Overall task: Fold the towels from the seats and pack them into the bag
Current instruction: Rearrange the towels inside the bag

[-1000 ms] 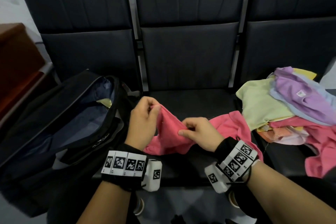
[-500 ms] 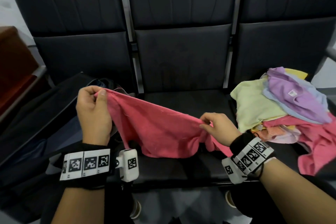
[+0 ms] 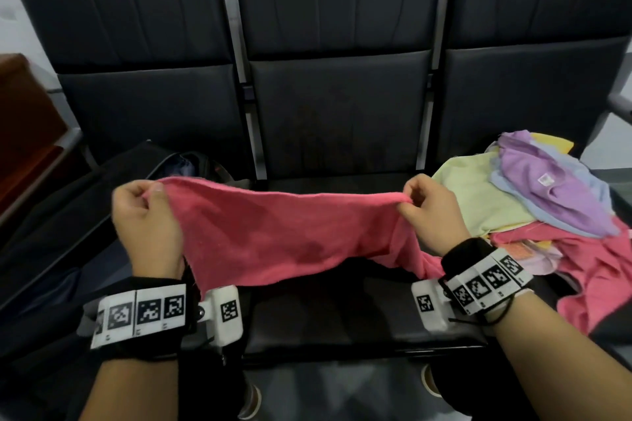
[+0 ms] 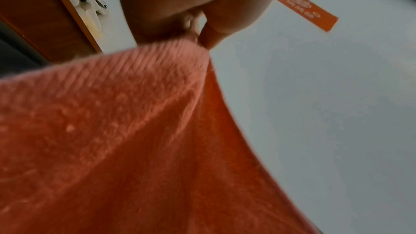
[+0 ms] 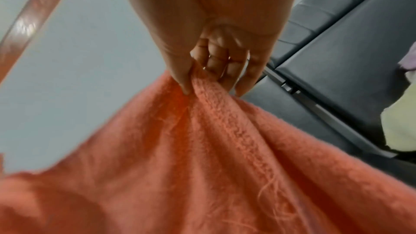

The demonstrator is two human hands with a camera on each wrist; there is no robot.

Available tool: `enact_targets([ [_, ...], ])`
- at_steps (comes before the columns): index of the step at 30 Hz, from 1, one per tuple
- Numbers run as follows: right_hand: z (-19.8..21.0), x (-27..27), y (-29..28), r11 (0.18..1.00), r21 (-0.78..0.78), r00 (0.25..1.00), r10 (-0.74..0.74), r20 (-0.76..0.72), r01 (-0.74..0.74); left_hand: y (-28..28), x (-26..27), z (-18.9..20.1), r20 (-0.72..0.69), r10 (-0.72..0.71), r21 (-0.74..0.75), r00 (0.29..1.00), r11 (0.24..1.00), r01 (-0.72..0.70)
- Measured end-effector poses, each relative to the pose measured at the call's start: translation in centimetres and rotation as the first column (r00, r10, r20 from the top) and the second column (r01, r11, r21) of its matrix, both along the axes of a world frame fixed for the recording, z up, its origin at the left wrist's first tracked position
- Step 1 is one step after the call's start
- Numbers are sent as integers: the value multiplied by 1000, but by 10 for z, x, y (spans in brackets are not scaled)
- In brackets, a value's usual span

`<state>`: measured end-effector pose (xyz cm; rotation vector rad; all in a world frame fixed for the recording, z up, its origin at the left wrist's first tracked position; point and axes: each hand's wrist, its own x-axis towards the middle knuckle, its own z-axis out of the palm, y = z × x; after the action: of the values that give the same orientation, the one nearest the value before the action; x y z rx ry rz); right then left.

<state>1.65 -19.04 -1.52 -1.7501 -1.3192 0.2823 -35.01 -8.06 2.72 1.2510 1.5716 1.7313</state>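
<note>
A pink towel (image 3: pixel 280 232) hangs stretched between my two hands above the middle seat (image 3: pixel 342 311). My left hand (image 3: pixel 147 215) pinches its left top corner, and the wrist view shows thumb and finger closed on the towel (image 4: pixel 135 131). My right hand (image 3: pixel 427 212) pinches the right top corner, its fingers curled into the cloth (image 5: pixel 202 149). The towel's lower edge droops toward the seat. An open black bag (image 3: pixel 102 215) lies on the left seat, partly hidden behind my left hand.
A heap of towels (image 3: pixel 533 208) in green, purple, blue, yellow and pink covers the right seat. Black backrests (image 3: pixel 335 61) rise behind. A brown wooden cabinet (image 3: pixel 24 133) stands at the far left.
My hands have drawn apart and risen, the left one toward the bag and the right one toward the heap, so the bunched pink towel is now spread wide between them.
</note>
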Motion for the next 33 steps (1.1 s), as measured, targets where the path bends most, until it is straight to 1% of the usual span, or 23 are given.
enact_targets([
  [3,8,-13,4,995,6,991,104,-85,-103,-4,21,-15,-16,-185,-118,983,976,182],
  [5,10,-22,6,986,6,982,164,-99,-164,-14,40,-18,-38,-324,-163,945,935,314],
  [6,10,-26,7,979,8,974,202,-102,-202,-21,50,-18,-51,-411,-180,910,900,396],
  [8,10,-33,9,962,5,954,271,-124,-273,-34,70,-14,-96,-582,-221,807,803,553],
  [9,10,-35,10,955,2,945,295,-138,-298,-40,79,-12,-118,-641,-243,758,759,604],
  [11,12,-39,10,943,-1,933,329,-148,-333,-49,94,-9,-162,-703,-260,693,708,657],
  [14,17,-42,9,923,-5,913,381,-145,-386,-57,110,-7,-285,-760,-275,584,649,709],
  [20,24,-45,2,869,-25,852,479,-210,-495,-61,128,-9,-448,-797,-312,405,564,764],
  [21,24,-46,0,867,-20,849,483,-216,-498,-62,130,-10,-461,-794,-307,396,562,768],
  [22,24,-47,-1,868,-15,850,482,-213,-496,-64,131,-11,-473,-782,-291,405,573,766],
  [26,22,-49,-3,883,-8,867,459,-193,-469,-66,133,-14,-500,-696,-234,515,681,694],
  [30,11,-47,-12,877,-131,887,453,-92,-462,-65,129,-12,-519,-610,-162,598,758,632],
  [33,4,-40,-17,883,-225,909,414,-39,-412,-62,123,-8,-498,-549,-107,671,807,580],
])
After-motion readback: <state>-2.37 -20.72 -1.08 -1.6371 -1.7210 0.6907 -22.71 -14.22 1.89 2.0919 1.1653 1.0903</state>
